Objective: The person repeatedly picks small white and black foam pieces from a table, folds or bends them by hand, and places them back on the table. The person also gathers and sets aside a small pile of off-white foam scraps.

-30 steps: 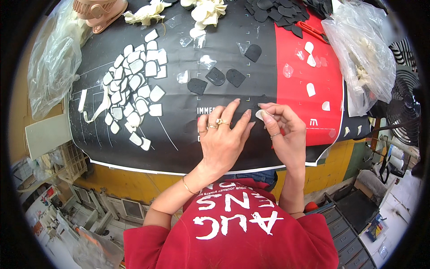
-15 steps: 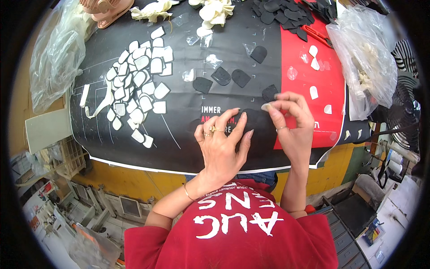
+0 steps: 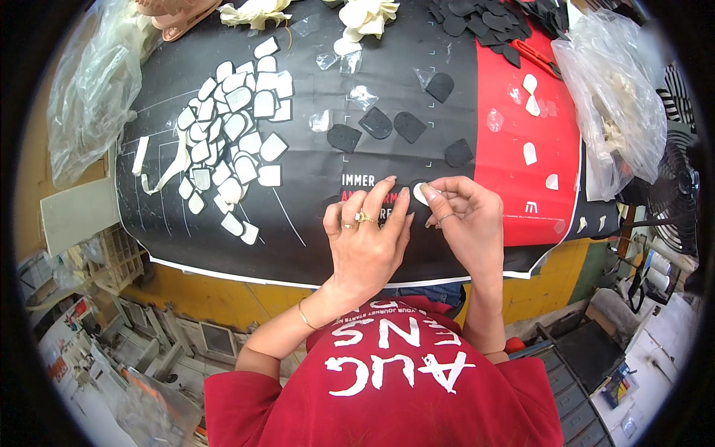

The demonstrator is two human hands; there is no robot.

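A small white rounded patch (image 3: 420, 194) is pinched between the thumb and fingers of my right hand (image 3: 465, 212), just above or on the black sheet. Beside it my left hand (image 3: 366, 231) rests palm down with its fingers apart. Its fingertips lie close to the white patch; a dark edge shows there, but I cannot tell whether it is a separate piece. Beyond my hands lie several loose black rounded patches (image 3: 410, 127). A heap of white-faced, dark-edged patches (image 3: 238, 123) spreads over the left of the sheet.
Clear plastic scraps (image 3: 363, 97) lie among the black patches. Red-handled scissors (image 3: 536, 59) lie at the far right, near a black patch pile (image 3: 484, 22). Plastic bags (image 3: 607, 104) stand at both sides. Cream pieces (image 3: 369, 16) are heaped at the back. A fan (image 3: 674, 175) is at right.
My right hand has moved left and closer to my left hand, where a white patch now shows in its fingers. The left hand has stayed nearly in place.
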